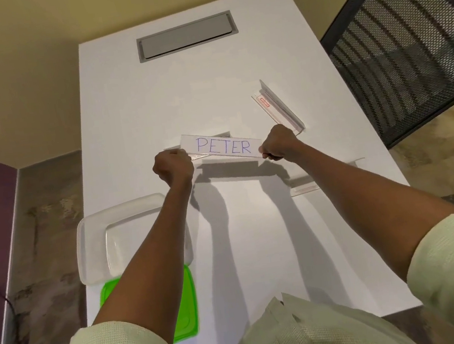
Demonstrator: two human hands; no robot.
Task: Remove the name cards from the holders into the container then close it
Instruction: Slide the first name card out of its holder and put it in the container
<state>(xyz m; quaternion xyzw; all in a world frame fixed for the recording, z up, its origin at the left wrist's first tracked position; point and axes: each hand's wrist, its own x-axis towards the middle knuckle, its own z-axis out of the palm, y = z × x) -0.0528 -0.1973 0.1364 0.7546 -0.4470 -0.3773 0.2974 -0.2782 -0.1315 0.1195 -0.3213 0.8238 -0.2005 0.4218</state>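
Observation:
A clear acrylic holder with a white name card reading PETER (224,147) is lifted above the middle of the white table (128,104). My left hand (173,166) grips its left end and my right hand (278,143) pinches its right end. A second clear holder (278,106) lies on the table just beyond my right hand. A third holder (309,185) lies partly hidden under my right forearm. The clear container (93,243) stands open at the table's left edge, with its green lid (185,309) flat on the table in front of it, partly under my left arm.
A grey cable hatch (186,39) is set into the far end of the table. A black mesh chair (405,39) stands at the right. The floor drops away on the left beyond the table edge.

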